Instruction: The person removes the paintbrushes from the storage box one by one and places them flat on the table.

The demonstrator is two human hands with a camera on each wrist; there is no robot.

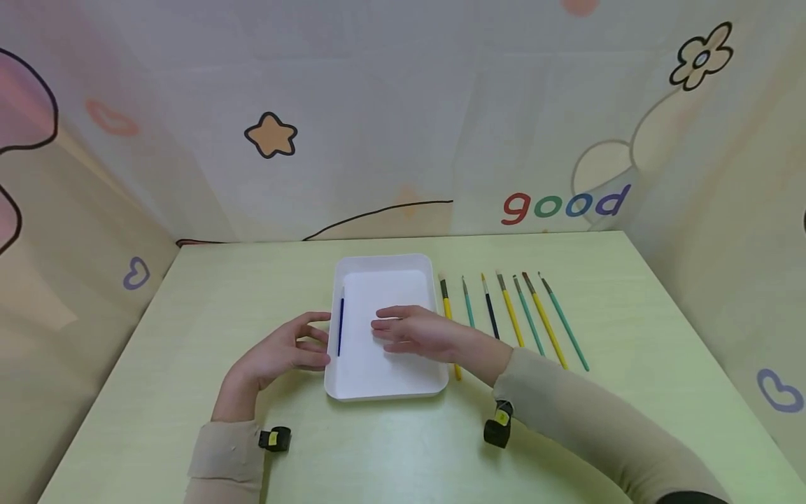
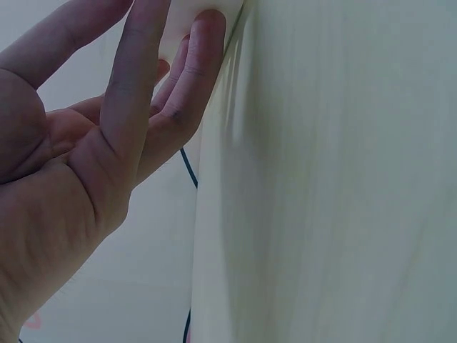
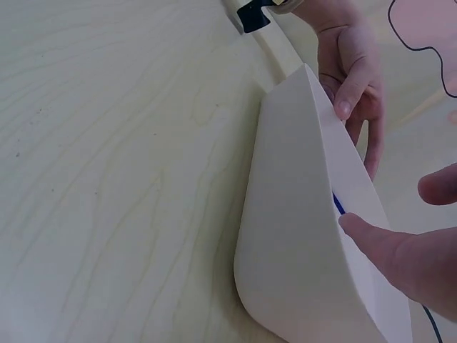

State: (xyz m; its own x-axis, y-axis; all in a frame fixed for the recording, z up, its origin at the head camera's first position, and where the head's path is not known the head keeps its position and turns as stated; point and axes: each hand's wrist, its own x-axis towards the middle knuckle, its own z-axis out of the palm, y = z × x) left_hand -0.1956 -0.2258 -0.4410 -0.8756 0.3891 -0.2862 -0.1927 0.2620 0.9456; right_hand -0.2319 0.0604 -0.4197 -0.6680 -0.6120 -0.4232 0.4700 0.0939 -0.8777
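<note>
A white rectangular tray [image 1: 390, 378] lies on the table with one dark blue paintbrush [image 1: 341, 327] lengthwise along its left side. My left hand [image 1: 285, 350] is at the tray's left wall, its loosely bent fingertips touching the outside. Over the middle of the tray, my right hand [image 1: 418, 331] reaches in from the right with fingers extended and nothing held. In the right wrist view, the blue brush [image 3: 338, 204] shows partly past the tray's near wall [image 3: 285, 214], beyond a right fingertip. The left wrist view has the left fingers [image 2: 203, 57] against the tray's edge.
Right of the tray, several paintbrushes lie in a row, including a yellow one [image 1: 545, 325], a teal one [image 1: 567, 325] and a dark-handled one [image 1: 490, 311]. The right forearm crosses over some of them. A printed cloth [image 1: 378, 140] stands behind the pale table [image 1: 189, 336].
</note>
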